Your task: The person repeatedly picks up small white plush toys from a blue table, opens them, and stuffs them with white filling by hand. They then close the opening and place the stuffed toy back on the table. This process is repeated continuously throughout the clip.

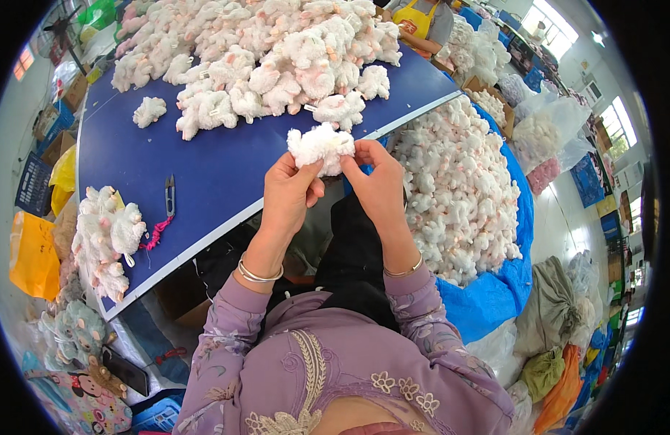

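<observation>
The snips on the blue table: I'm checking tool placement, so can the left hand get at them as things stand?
Probably yes: only bare tabletop shows between the left hand and the snips, though that hand pinches a white plush piece the right hand would likely need to hold alone.

The worktop [212,167] is deep blue with a pale edging strip [204,249] along its near side. A broad heap of fluffy white plush toys [291,58], touched with pink, covers its far part. One plush piece [149,111] lies just apart, left of the heap. Near the left corner sits a smaller plush pile [106,232], with dark snips [170,196] and a bright pink cord [158,233] beside it.
</observation>
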A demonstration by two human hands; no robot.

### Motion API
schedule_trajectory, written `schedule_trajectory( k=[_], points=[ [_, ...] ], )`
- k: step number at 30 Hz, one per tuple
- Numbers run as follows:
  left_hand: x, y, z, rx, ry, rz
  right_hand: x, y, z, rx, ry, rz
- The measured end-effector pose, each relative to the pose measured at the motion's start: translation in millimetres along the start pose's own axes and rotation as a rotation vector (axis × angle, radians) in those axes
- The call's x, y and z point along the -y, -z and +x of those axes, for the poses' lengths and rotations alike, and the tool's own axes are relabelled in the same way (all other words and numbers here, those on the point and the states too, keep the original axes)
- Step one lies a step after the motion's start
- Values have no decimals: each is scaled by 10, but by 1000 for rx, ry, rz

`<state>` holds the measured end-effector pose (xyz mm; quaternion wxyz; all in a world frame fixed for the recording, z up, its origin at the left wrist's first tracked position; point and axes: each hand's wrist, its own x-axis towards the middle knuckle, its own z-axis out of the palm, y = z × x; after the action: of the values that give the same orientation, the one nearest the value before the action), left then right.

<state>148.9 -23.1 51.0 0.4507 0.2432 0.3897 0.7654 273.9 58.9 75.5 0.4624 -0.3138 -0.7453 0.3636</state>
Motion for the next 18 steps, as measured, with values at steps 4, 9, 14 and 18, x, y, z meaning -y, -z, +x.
schedule_trajectory(
  k=[4, 9, 14, 18],
  points=[
    [-100, -14, -41, 28, -22, 121, -22, 64, 16, 149, -85, 107],
    [-7, 44, -26, 128, 36, -36, -191, 89, 118, 263, -181, 193],
    [30, 84, -32, 233, 120, -271, -196, 103, 39, 333, -305, 365],
    [-94, 1, -63, 175, 142, -202, -75, 166, 25, 309, -314, 413]
  ],
)
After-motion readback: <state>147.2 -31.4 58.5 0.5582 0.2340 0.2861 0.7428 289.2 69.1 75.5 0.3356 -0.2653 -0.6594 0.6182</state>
